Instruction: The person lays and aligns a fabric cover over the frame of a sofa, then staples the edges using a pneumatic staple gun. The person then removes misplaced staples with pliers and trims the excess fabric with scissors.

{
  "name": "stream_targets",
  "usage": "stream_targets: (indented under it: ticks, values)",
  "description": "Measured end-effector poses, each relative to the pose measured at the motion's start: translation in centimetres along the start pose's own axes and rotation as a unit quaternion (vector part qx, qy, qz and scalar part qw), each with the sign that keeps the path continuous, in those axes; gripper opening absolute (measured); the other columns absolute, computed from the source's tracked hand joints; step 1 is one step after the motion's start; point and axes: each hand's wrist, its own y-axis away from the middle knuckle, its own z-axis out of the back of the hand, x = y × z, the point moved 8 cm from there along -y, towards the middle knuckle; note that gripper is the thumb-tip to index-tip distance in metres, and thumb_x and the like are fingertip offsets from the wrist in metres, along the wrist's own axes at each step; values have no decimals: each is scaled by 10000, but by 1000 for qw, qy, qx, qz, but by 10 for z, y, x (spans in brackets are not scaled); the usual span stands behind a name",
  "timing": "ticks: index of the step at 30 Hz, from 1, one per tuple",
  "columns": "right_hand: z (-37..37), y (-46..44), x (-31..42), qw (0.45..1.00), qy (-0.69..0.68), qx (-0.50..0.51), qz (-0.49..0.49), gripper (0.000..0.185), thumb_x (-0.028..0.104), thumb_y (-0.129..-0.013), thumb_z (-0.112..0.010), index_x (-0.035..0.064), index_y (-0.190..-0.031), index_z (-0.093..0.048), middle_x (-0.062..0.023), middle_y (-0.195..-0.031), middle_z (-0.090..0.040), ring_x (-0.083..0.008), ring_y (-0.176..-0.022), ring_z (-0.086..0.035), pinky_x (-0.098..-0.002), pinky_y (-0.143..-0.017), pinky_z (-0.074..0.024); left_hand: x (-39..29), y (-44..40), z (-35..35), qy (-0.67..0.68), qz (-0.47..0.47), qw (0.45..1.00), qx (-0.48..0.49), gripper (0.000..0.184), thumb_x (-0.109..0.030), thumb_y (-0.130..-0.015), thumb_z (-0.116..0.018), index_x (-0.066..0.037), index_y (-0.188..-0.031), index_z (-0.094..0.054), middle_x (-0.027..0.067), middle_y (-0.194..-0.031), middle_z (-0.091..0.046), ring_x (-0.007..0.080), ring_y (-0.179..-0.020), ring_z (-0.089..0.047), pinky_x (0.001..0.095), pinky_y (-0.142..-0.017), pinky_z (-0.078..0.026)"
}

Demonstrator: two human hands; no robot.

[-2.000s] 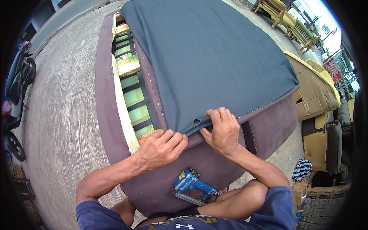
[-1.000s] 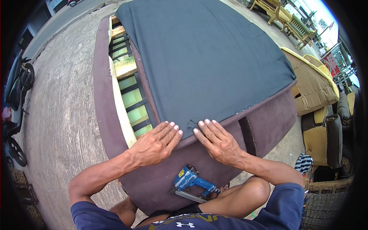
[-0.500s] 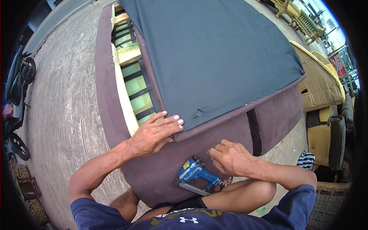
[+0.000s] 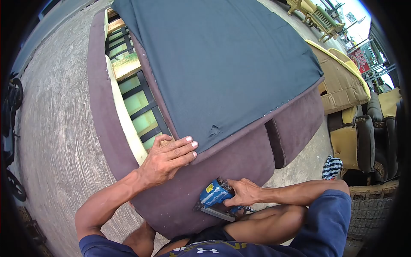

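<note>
while the left hand (image 4: 167, 156) lies flat over the near-left corner of the dark cloth (image 4: 222, 64), fingers stretched out and clenching nothing, the right hand (image 4: 245, 192) is at the blue staple gun (image 4: 214, 194) — touching it, though from where i stand i cannot tell whether the grip is closed. the gun rests on the plum upholstery (image 4: 171, 210), close to the person's legs (image 4: 274, 222). i'd judge it heavy and hard, best taken by its handle. the cloth looks thin, soft and light, apt to wrinkle; better pressed flat near its edge, away from the small tear (image 4: 214, 129). beside its left edge the wooden frame (image 4: 127, 67) and black straps (image 4: 143, 110) lie exposed, so fingers could slip in — farther left, concrete ground (image 4: 60, 98) leaves the elbow plenty of room.
</note>
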Motion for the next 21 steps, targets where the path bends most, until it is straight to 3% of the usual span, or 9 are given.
stream_targets:
  ticks: [2,5,6,7,11,13,15,19,21]
  values:
    - [-11,9,-8,979,-204,-4,-23,498,375,-772,-690,-69,-1000,-681,-219,-789,-708,-348,-761,-726,-451,-728,-567,0,1,-3,7,-22,1000,11,441,-76,-838,-816,-158,-1258,-705,8,-1422,-658,183,-1403,-539,445,-1056,-383]
    - [-31,25,-25,981,-161,53,-93,452,355,-782,-680,-54,-974,-699,-203,-771,-699,-314,-729,-711,-415,-719,-566,4,-5,-1,14,-43,999,29,410,-58,-844,-809,-137,-1234,-711,25,-1422,-657,193,-1393,-547,442,-1031,-389]
    - [-22,35,-17,974,-219,-35,-37,356,281,-801,-658,-52,-918,-699,-173,-740,-695,-246,-691,-694,-380,-675,-565,4,-6,0,24,-58,997,34,413,-40,-837,-805,-121,-1230,-705,38,-1424,-655,201,-1388,-551,443,-1019,-390]
    - [-24,44,-11,971,-234,-37,-39,356,281,-801,-658,-52,-918,-699,-173,-740,-695,-246,-691,-694,-380,-675,-565,5,-6,2,33,-72,996,38,417,-22,-830,-800,-106,-1225,-698,52,-1426,-652,210,-1383,-555,444,-1007,-390]
    - [3,84,-10,854,-452,-218,-137,236,116,-820,-602,-47,-950,-715,-129,-742,-708,-165,-656,-679,-350,-649,-575,10,-3,1,80,-106,990,48,446,6,-788,-785,-80,-1210,-672,88,-1431,-646,230,-1381,-557,443,-963,-382]
    - [27,94,15,864,-397,-250,-184,240,96,-815,-607,-41,-980,-715,-122,-748,-708,-150,-672,-677,-339,-660,-569,17,-6,2,119,-161,980,8,474,13,-751,-761,-64,-1201,-636,115,-1428,-645,244,-1379,-559,433,-921,-366]
    - [54,102,62,844,-313,-403,-167,247,87,-812,-618,-52,-997,-703,-96,-736,-705,-124,-650,-658,-324,-647,-555,22,-5,0,139,-193,971,-16,423,9,-751,-746,-72,-1143,-611,128,-1431,-641,239,-1373,-563,422,-897,-353]
    - [70,92,135,840,-258,-449,-160,247,34,-802,-640,-63,-1022,-697,-73,-724,-708,-92,-607,-651,-296,-613,-544,22,-3,-4,142,-205,965,-84,337,16,-757,-725,-97,-1036,-575,125,-1417,-652,228,-1343,-582,410,-880,-354]
    - [75,82,152,812,-307,-463,-180,153,19,-797,-645,-64,-921,-681,-92,-695,-702,-104,-612,-687,-292,-592,-549,25,-2,-6,155,-212,961,-85,325,34,-756,-707,-92,-1028,-582,122,-1415,-653,230,-1318,-598,390,-868,-359]
